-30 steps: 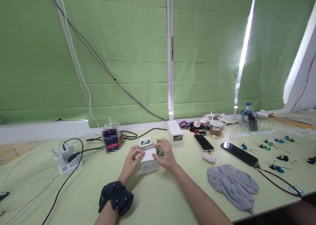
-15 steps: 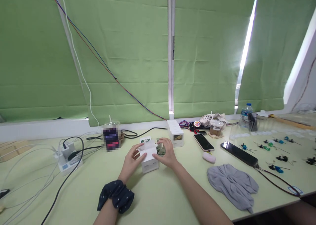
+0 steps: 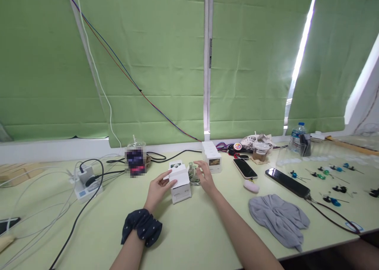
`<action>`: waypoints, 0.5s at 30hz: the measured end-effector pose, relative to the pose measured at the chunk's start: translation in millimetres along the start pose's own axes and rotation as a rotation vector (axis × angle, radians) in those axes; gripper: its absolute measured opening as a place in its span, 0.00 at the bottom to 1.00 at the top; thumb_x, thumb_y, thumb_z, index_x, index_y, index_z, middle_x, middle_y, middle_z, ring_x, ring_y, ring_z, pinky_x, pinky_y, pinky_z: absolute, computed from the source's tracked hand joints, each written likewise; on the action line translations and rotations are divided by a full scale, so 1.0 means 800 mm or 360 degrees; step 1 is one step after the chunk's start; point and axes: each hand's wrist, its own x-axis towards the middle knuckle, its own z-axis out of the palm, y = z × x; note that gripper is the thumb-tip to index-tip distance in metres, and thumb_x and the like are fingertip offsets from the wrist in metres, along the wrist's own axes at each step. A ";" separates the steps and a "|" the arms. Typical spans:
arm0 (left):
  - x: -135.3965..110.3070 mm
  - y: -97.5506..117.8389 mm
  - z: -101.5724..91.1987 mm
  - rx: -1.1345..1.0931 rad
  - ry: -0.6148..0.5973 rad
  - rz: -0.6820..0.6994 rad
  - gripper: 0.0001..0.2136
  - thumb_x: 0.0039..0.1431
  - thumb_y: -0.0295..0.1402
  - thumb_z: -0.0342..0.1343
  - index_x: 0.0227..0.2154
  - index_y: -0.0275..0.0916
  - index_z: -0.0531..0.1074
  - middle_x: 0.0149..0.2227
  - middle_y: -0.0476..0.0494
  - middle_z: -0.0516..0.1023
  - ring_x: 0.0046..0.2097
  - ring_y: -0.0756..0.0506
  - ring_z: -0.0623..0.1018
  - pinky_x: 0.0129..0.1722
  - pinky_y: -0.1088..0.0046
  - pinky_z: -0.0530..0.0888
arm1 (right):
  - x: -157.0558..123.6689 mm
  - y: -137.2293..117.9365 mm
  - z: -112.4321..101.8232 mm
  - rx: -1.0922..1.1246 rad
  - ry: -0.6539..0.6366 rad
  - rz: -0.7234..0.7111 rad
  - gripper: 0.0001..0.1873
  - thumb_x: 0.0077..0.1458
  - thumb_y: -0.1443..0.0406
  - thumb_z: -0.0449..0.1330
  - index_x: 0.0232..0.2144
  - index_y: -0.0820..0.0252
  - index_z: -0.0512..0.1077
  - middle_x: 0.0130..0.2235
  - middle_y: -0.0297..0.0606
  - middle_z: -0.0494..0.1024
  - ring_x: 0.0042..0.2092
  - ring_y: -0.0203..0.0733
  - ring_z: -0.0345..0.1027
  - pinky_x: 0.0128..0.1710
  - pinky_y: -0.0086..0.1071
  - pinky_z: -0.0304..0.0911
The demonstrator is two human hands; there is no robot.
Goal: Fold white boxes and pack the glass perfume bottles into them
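A small white cardboard box (image 3: pixel 181 192) stands on the table in front of me, its top flap (image 3: pixel 179 178) raised. My left hand (image 3: pixel 157 191) grips the box from its left side, thumb and fingers at the flap. Just behind the box lies a white card with a green picture (image 3: pixel 175 164). To the box's right is a clear greenish glass bottle (image 3: pixel 194 175). My right hand (image 3: pixel 206 179) is beside this bottle, fingers curved and apart. Whether its fingertips touch the glass I cannot tell.
A second white box (image 3: pixel 211 157) stands behind my right hand. Further right are a phone (image 3: pixel 245 168), a pink oval case (image 3: pixel 251 186), a grey cloth (image 3: pixel 278 218) and a black phone with strap (image 3: pixel 287 182). A power strip (image 3: pixel 87 189) with cables lies left.
My right hand has come off the box flap and moved right to the glass bottle. My left hand stays on the box. The view has shifted slightly.
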 end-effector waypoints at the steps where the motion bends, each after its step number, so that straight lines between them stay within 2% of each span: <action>1: 0.000 0.001 0.000 0.0029 0.0022 0.0033 0.27 0.38 0.42 0.69 0.43 0.37 0.75 0.50 0.37 0.76 0.49 0.39 0.77 0.50 0.57 0.74 | 0.000 0.003 -0.001 -0.0011 -0.0016 0.0009 0.18 0.59 0.64 0.50 0.51 0.51 0.66 0.50 0.42 0.68 0.48 0.43 0.66 0.45 0.38 0.66; 3: -0.001 0.001 0.000 0.0083 0.0061 0.0109 0.26 0.37 0.43 0.69 0.42 0.37 0.76 0.56 0.35 0.70 0.51 0.38 0.75 0.50 0.60 0.75 | -0.002 0.008 -0.004 -0.0075 -0.0107 0.0006 0.26 0.53 0.65 0.56 0.55 0.51 0.61 0.51 0.42 0.67 0.45 0.43 0.67 0.43 0.38 0.67; 6: -0.001 0.001 0.000 0.0106 0.0048 0.0145 0.26 0.38 0.44 0.68 0.41 0.37 0.76 0.62 0.34 0.61 0.49 0.39 0.76 0.47 0.62 0.76 | -0.005 0.015 -0.007 -0.0186 -0.0304 0.0024 0.35 0.44 0.69 0.61 0.56 0.50 0.59 0.49 0.40 0.67 0.45 0.44 0.66 0.45 0.40 0.66; 9: -0.001 0.000 0.000 0.0110 0.0006 0.0153 0.26 0.39 0.44 0.68 0.42 0.37 0.76 0.62 0.34 0.61 0.50 0.37 0.75 0.47 0.61 0.76 | -0.007 0.020 -0.008 -0.0252 -0.0400 0.0100 0.37 0.42 0.72 0.62 0.56 0.48 0.61 0.44 0.36 0.69 0.44 0.44 0.67 0.45 0.39 0.65; 12: 0.000 -0.001 0.000 0.0125 -0.0010 0.0164 0.26 0.39 0.46 0.67 0.42 0.37 0.75 0.62 0.34 0.63 0.53 0.36 0.73 0.48 0.62 0.75 | -0.008 0.023 -0.008 -0.0285 -0.0395 0.0119 0.37 0.41 0.74 0.61 0.55 0.47 0.61 0.40 0.34 0.70 0.41 0.43 0.67 0.44 0.38 0.64; 15: -0.001 0.000 0.001 0.0116 -0.0010 0.0113 0.28 0.38 0.47 0.67 0.43 0.38 0.75 0.61 0.34 0.64 0.52 0.36 0.74 0.47 0.62 0.76 | -0.007 0.023 -0.009 -0.0289 -0.0394 0.0092 0.37 0.41 0.74 0.61 0.54 0.48 0.62 0.38 0.32 0.71 0.39 0.42 0.67 0.43 0.36 0.64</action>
